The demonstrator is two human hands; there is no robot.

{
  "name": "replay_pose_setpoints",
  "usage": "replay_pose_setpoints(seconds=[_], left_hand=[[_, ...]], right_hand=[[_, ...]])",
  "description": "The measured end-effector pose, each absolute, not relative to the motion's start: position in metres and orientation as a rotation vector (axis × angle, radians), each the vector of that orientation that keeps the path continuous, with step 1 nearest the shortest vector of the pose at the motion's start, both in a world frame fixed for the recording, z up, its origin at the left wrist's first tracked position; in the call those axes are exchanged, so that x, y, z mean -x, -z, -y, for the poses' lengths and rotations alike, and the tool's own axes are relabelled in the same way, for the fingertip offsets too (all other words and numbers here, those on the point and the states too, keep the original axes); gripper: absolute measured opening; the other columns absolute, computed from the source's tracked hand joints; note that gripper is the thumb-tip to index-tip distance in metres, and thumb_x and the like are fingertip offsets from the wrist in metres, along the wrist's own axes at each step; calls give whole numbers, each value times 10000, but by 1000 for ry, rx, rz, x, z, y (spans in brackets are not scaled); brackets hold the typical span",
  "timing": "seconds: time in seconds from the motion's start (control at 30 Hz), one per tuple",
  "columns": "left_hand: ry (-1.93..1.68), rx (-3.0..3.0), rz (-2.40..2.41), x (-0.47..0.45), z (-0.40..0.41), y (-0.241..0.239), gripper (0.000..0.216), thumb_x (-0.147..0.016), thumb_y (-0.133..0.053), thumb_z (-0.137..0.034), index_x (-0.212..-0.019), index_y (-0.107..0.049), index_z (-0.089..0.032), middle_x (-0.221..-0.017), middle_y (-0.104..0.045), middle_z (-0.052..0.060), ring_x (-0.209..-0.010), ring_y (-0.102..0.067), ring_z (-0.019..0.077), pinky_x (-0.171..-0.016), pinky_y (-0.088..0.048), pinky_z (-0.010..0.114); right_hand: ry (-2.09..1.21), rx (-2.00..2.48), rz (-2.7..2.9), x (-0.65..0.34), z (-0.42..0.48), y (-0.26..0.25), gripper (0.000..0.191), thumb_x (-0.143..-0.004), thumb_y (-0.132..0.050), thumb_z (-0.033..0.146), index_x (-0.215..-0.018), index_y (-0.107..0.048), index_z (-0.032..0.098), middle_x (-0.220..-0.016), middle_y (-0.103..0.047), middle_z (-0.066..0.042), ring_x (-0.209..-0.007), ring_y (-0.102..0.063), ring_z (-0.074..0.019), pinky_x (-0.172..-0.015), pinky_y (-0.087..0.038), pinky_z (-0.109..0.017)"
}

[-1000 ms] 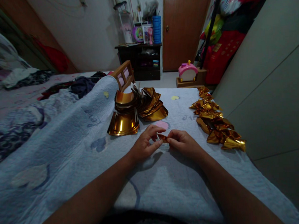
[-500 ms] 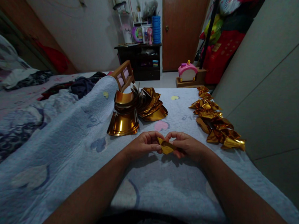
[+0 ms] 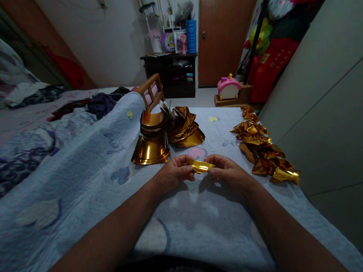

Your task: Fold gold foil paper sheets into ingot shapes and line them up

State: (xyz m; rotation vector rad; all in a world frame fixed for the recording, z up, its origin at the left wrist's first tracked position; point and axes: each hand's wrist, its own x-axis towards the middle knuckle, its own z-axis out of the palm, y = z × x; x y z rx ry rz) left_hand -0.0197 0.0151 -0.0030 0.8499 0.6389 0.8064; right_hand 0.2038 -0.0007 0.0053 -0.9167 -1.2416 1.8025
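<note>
A small folded piece of gold foil paper [image 3: 201,166] is stretched between my two hands, a little above the bed. My left hand [image 3: 178,172] pinches its left end between thumb and fingers. At its right end, the thumb and fingertips of my right hand [image 3: 226,170] close on it. Beyond my hands lie two stacks of curved gold foil sheets, one on the left [image 3: 152,149] and one fanned out on the right [image 3: 187,129]. Along the right side runs a row of folded gold foil pieces [image 3: 263,148], overlapping one another.
A pale blue quilt [image 3: 185,232] with heart patterns covers the bed. A light cabinet wall [image 3: 334,117] stands close on the right. At the bed's far end are a wooden rail [image 3: 151,89] and a pink toy [image 3: 229,88]. Crumpled clothes [image 3: 98,105] lie to the left.
The foil piece has turned from a slanted position to lie nearly level between my hands. My right hand has shifted slightly, now holding its end. The stacks and row stay put.
</note>
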Motion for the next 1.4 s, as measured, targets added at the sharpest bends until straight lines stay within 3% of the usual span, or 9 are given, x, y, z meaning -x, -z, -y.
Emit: replay_pose_setpoints(seconds=[0.17, 0.37, 0.77, 1.4], left_hand=[[-790, -865, -615, 20, -14, 5, 382, -648, -925, -310, -886, -677, -143, -786, -699, 8, -586, -609, 77, -598, -519, 204], [-831, -940, -673, 19, -13, 7, 328, -648, -924, -302, -882, -739, -166, -902, -717, 33, -763, -638, 113, -678, -501, 210], [-767, -980, -708, 22, -14, 9, 433, -608, -941, -381, -913, -750, -140, -808, -694, 29, -681, -582, 105, -644, -435, 213], [-777, -1066, -725, 24, -15, 7, 386, -670, -899, -421, -898, -768, -138, -724, -666, 21, -658, -550, 108, -636, -382, 225]], right_hand=[[-1797, 905, 1293, -206, 0, -4, 309, -686, -834, 380, -882, -683, 196, -686, -565, 37, -552, -418, -88, -496, -296, -231], [-1823, 889, 1253, -207, 1, -3, 301, -699, -843, 376, -869, -670, 197, -724, -567, 30, -578, -445, -95, -525, -323, -245], [-1834, 819, 1280, -208, -1, 1, 337, -702, -865, 401, -854, -665, 178, -670, -580, 40, -556, -454, -81, -494, -300, -223], [-1849, 837, 1225, -210, 0, 2, 323, -709, -861, 416, -831, -681, 177, -670, -590, 30, -570, -464, -89, -534, -321, -235]])
